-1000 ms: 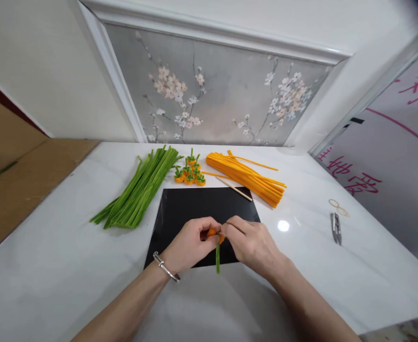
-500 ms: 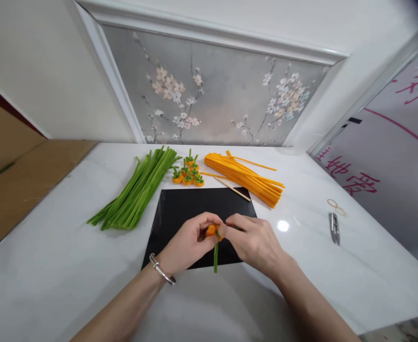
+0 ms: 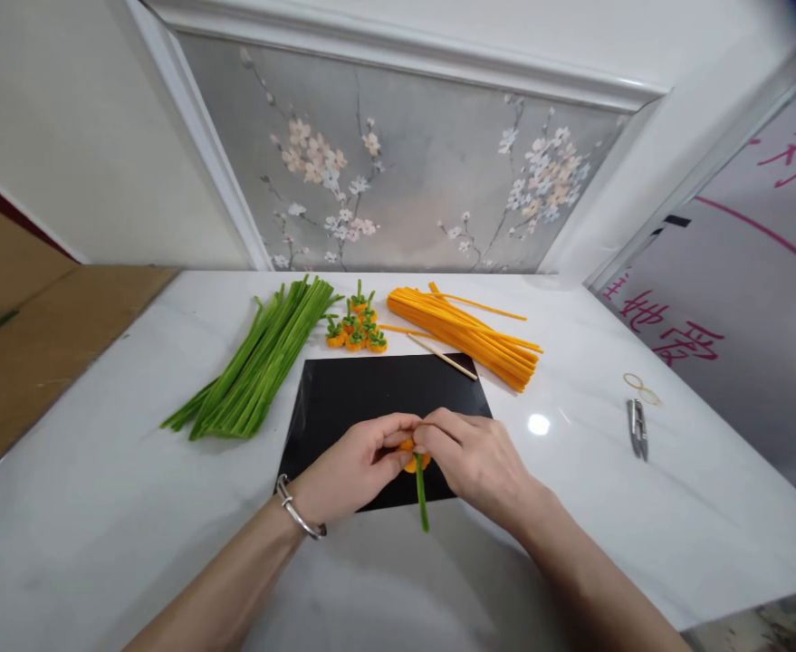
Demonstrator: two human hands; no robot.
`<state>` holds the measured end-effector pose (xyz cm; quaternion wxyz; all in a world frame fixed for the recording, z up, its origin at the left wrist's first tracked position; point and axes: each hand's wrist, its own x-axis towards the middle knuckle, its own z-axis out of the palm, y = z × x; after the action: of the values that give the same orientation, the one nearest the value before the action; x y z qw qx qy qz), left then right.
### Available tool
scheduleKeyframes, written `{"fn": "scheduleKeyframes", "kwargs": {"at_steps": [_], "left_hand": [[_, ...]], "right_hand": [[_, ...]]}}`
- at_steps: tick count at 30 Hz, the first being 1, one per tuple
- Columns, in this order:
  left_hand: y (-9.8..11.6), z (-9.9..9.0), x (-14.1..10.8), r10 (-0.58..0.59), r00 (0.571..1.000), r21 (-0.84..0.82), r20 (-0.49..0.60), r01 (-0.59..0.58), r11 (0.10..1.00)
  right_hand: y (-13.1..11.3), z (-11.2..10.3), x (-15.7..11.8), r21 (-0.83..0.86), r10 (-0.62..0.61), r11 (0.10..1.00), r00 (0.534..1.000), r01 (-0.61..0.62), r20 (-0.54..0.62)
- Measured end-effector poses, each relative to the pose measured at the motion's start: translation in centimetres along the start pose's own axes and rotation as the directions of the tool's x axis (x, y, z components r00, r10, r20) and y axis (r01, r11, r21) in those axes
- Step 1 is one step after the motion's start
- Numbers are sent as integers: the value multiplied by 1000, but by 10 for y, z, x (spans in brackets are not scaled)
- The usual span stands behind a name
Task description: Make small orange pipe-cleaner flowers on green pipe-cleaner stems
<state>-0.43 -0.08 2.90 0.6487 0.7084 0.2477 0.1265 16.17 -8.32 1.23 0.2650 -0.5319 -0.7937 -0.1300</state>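
Between my fingertips is a small pumpkin (image 3: 412, 464) made of orange pipe cleaner, partly covered by them. From it a green pipe cleaner (image 3: 422, 498) hangs down toward me. My left hand (image 3: 360, 464) is closed on the pumpkin's left side, and a silver bangle circles that wrist. On the other side my right hand (image 3: 475, 455) pinches at the top, where the green stem meets the orange; its exact grip is hidden. Both hands are over the front part of a black mat (image 3: 370, 388). Several finished little pumpkins (image 3: 355, 335) with green tops cluster behind the mat.
Left of the mat lies a bundle of green pipe cleaners (image 3: 262, 362). Orange pipe cleaners (image 3: 462, 335) are heaped at the back right, beside a thin wooden stick (image 3: 444, 356). Thread snips (image 3: 637, 429) and rubber bands (image 3: 642, 389) rest on the white table (image 3: 574, 507) farther right.
The green pipe cleaner's loose end has swung slightly right and shows longer. My fingers have closed in over the orange pumpkin, which has turned and sits a little lower.
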Motion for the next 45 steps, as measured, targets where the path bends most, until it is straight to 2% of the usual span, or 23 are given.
{"fn": "scheduleKeyframes", "kwargs": {"at_steps": [3,6,13,17,20,26,32,35,39,45], "left_hand": [[1,0,0,-6,1000,-26,-5,6,1000],[1,-1,1,-37,999,-126,-18,35,991],[-3,-1,0,-147,985,-382,-91,102,919],[-2,-3,0,-181,979,-346,-92,139,928],[-3,-4,-1,-177,983,-322,-42,154,934],[-6,-9,-2,-154,986,-370,58,164,915],[-4,-9,-2,-157,985,-433,68,172,885],[-3,-8,-2,-129,990,-393,55,140,909],[0,-6,-2,-83,997,-234,1,81,969],[-2,-3,0,31,997,28,-75,-29,999]], "right_hand": [[-2,0,0,-34,19,999,1000,-19,0],[-3,-2,0,-17,35,999,999,-35,0],[1,-11,1,60,-81,995,992,75,93],[2,-11,-1,12,-100,995,990,99,101],[1,-11,-1,-23,-117,993,988,120,104],[-9,-12,5,-79,-163,981,976,176,141],[-13,-5,4,-25,-143,989,980,148,141],[-11,1,1,45,-107,994,987,103,117],[-8,6,-1,97,-41,995,995,32,87],[-10,5,-1,-15,-27,999,995,28,96]]}}
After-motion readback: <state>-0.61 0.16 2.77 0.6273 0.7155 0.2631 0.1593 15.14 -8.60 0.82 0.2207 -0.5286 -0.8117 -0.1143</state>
